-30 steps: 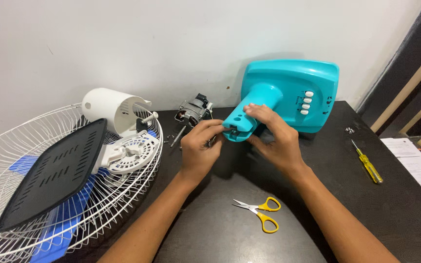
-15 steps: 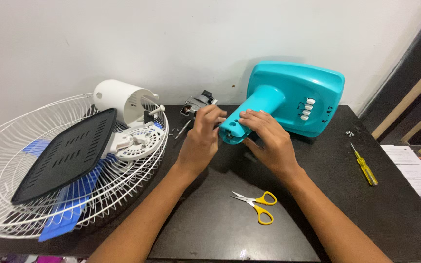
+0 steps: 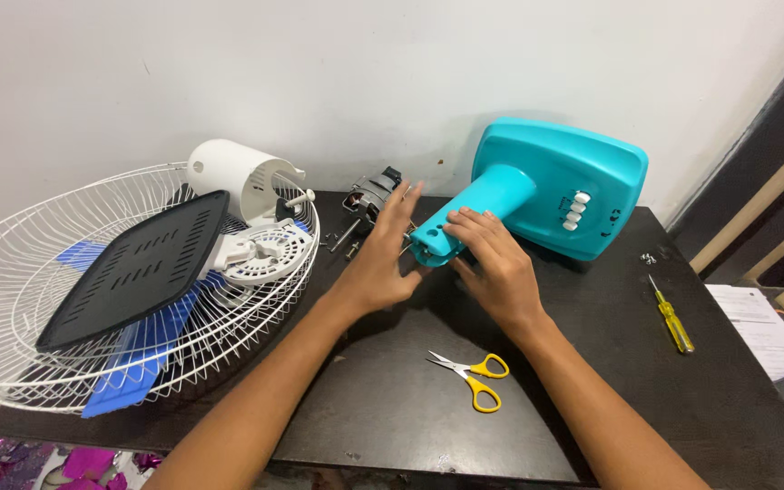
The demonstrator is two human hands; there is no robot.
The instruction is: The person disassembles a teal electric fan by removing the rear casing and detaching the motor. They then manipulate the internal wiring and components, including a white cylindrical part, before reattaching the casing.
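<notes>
The teal fan base [image 3: 551, 186] lies on its side on the table [image 3: 392, 408]; the right hand [image 3: 494, 268] rests fingers on its neck's end, gripping loosely, while the left hand [image 3: 383, 259], fingers spread, touches the tip beside the motor [image 3: 372, 195]

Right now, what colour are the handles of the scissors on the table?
Yellow. The scissors lie on the dark table with silver blades; the head view shows them clearly.

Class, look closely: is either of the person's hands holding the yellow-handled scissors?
No: the scissors lie untouched on the dark table, while the left hand and right hand are at the turquoise fan base.
</notes>
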